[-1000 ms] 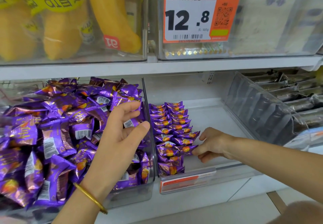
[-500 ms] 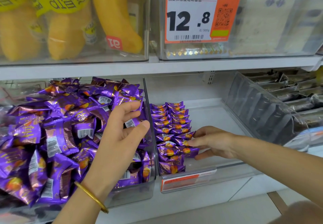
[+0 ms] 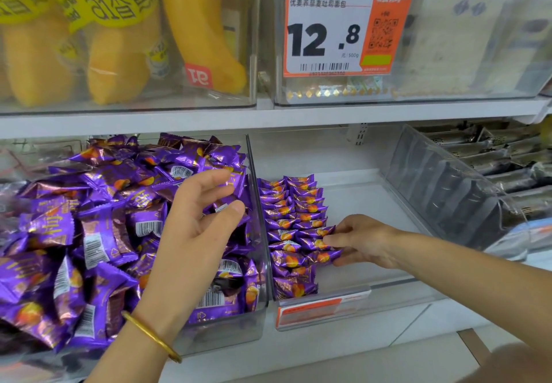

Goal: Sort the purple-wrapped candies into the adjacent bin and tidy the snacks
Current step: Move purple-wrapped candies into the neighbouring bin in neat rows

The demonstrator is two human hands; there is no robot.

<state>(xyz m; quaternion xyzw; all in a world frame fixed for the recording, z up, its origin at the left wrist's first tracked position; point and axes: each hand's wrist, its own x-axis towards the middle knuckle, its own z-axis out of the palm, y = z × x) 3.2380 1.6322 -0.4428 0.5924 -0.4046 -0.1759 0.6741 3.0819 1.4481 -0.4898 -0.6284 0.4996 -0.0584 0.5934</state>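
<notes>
A heap of purple-wrapped candies (image 3: 98, 233) fills the clear left bin (image 3: 259, 287). My left hand (image 3: 197, 227), with a gold bangle on its wrist, hovers over the heap's right side. Its thumb and fingers pinch a candy (image 3: 222, 207) that shows a bit of barcode. In the adjacent bin (image 3: 352, 293), two neat rows of purple candies (image 3: 286, 209) lie along the left wall. My right hand (image 3: 361, 242) reaches in from the right. Its fingertips and thumb pinch a candy (image 3: 321, 258) at the near end of the right row.
A clear divider wall (image 3: 254, 179) separates the two bins. Dark-wrapped snacks (image 3: 490, 167) fill a tilted bin at right. On the shelf above stand yellow banana-shaped packs (image 3: 119, 48) and a bin with an orange price tag (image 3: 343, 27). An orange label strip (image 3: 316, 308) fronts the adjacent bin.
My right hand has shifted slightly left and back along the right row, and its fingers now stretch over the candies. My left hand has hardly moved.
</notes>
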